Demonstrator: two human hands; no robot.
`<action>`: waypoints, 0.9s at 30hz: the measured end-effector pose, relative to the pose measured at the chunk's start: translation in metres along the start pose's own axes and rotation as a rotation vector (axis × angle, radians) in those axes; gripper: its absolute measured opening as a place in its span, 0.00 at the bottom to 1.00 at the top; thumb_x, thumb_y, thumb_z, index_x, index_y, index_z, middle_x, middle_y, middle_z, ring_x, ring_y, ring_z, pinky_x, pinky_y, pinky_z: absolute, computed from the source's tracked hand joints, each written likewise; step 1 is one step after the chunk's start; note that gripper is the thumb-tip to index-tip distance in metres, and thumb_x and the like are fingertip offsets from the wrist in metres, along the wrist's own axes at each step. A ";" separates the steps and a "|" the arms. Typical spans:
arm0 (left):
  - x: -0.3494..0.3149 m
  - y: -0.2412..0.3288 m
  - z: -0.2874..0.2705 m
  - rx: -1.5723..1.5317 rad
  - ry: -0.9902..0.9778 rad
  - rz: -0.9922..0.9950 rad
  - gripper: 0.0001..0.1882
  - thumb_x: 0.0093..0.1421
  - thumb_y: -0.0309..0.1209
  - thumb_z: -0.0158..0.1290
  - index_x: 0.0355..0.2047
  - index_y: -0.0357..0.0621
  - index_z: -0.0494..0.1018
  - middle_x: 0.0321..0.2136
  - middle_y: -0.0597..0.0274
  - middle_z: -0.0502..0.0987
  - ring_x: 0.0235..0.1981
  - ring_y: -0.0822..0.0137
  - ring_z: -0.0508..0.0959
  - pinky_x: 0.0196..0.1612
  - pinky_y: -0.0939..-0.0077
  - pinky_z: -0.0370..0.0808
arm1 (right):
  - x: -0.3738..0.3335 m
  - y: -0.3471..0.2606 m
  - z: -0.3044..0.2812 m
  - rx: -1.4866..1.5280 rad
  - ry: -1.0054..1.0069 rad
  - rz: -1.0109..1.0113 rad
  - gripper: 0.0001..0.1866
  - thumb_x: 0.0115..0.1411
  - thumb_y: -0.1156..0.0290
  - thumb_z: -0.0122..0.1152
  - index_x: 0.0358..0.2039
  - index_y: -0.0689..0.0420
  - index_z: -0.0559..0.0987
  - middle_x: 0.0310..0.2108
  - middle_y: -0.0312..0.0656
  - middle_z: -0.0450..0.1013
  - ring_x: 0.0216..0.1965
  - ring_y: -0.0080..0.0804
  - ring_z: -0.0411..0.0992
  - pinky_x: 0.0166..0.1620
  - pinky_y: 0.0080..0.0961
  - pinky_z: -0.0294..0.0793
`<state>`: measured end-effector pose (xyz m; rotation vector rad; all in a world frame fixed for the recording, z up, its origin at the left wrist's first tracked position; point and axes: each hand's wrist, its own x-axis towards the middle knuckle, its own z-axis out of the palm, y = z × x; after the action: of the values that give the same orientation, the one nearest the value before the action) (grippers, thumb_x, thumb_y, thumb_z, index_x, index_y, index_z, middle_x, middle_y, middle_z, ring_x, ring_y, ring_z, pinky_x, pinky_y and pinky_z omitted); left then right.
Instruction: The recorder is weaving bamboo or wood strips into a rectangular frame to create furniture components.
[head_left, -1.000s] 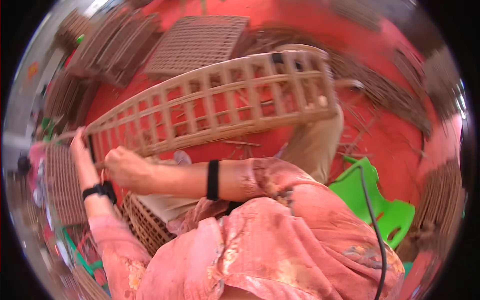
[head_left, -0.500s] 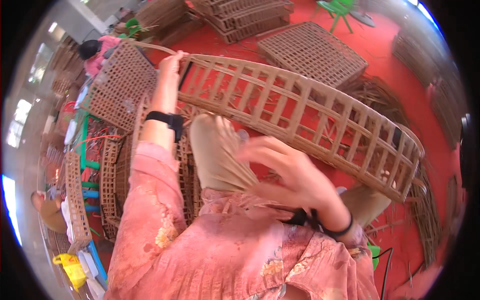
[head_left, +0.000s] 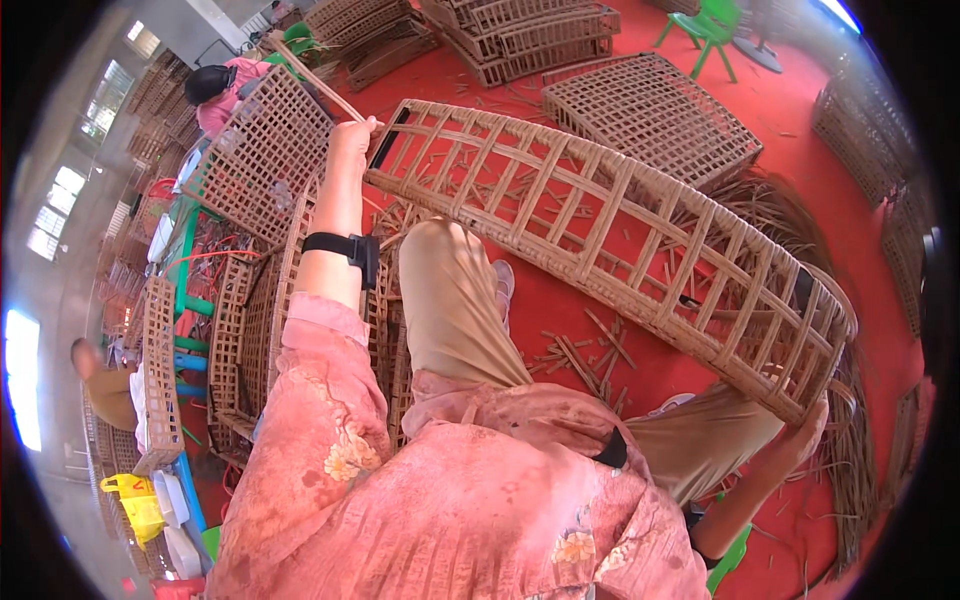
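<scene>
left grip (head_left: pixel 352 138), a bare hand, is closed around the upper left end of a long, brown, woven-cane lattice basket (head_left: pixel 605 215). a black wrist strap with a small dark box (head_left: pixel 335 243) sits behind that hand. a thin, light brown cane strip (head_left: pixel 315 82) slants up and leftward from beside the fingers; whether they hold it too, i cannot tell.

right grip (head_left: pixel 803 432) is at the basket's lower right corner, reaching up from below and touching it. its fingers are largely hidden behind the cane, so i cannot tell how far they are closed.

the basket is tilted, its left end higher in view than its right, and stretches between the two hands in front of the person's knees, above a red floor (head_left: pixel 650 370). under it lie short, scattered brown cane pieces (head_left: pixel 575 362). past its upper edge rests a wide, brown cane lattice box (head_left: pixel 655 115), with a stack of brown lattice trays (head_left: pixel 540 48) farther off and a bright green plastic chair (head_left: pixel 712 22) near the top. to the left is a person in pink (head_left: pixel 240 82).
</scene>
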<state>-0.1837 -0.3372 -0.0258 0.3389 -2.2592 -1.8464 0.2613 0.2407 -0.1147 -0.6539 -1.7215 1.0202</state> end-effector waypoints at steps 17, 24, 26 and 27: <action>0.135 -0.044 -0.036 0.204 0.065 0.095 0.17 0.65 0.38 0.58 0.41 0.32 0.81 0.36 0.61 0.82 0.35 0.70 0.78 0.42 0.72 0.73 | -0.010 -0.084 0.009 0.488 -0.137 0.273 0.24 0.67 0.61 0.51 0.57 0.64 0.70 0.49 0.41 0.71 0.45 0.24 0.68 0.52 0.26 0.67; 0.105 -0.026 -0.036 0.324 0.215 0.098 0.24 0.64 0.44 0.58 0.45 0.30 0.79 0.39 0.56 0.81 0.38 0.68 0.77 0.44 0.70 0.72 | 0.108 -0.044 -0.130 1.536 0.004 0.451 0.10 0.67 0.78 0.47 0.47 0.64 0.71 0.35 0.43 0.69 0.38 0.33 0.70 0.40 0.30 0.73; 0.098 -0.022 -0.027 0.179 0.344 0.138 0.25 0.62 0.45 0.59 0.40 0.29 0.80 0.35 0.55 0.81 0.35 0.64 0.79 0.39 0.68 0.72 | 0.157 -0.013 -0.222 1.553 0.268 0.470 0.09 0.64 0.83 0.45 0.44 0.64 0.71 0.35 0.42 0.68 0.36 0.31 0.70 0.34 0.26 0.71; 0.080 -0.021 0.008 0.239 0.470 0.210 0.23 0.63 0.45 0.57 0.32 0.30 0.80 0.27 0.55 0.81 0.28 0.60 0.79 0.32 0.65 0.71 | 0.190 0.020 -0.307 1.567 0.343 0.496 0.09 0.64 0.83 0.44 0.42 0.64 0.71 0.33 0.41 0.68 0.33 0.28 0.69 0.33 0.23 0.69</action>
<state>-0.2614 -0.3581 -0.0472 0.4915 -2.0869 -1.2393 0.4774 0.5045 0.0057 -0.1348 -0.1129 2.0079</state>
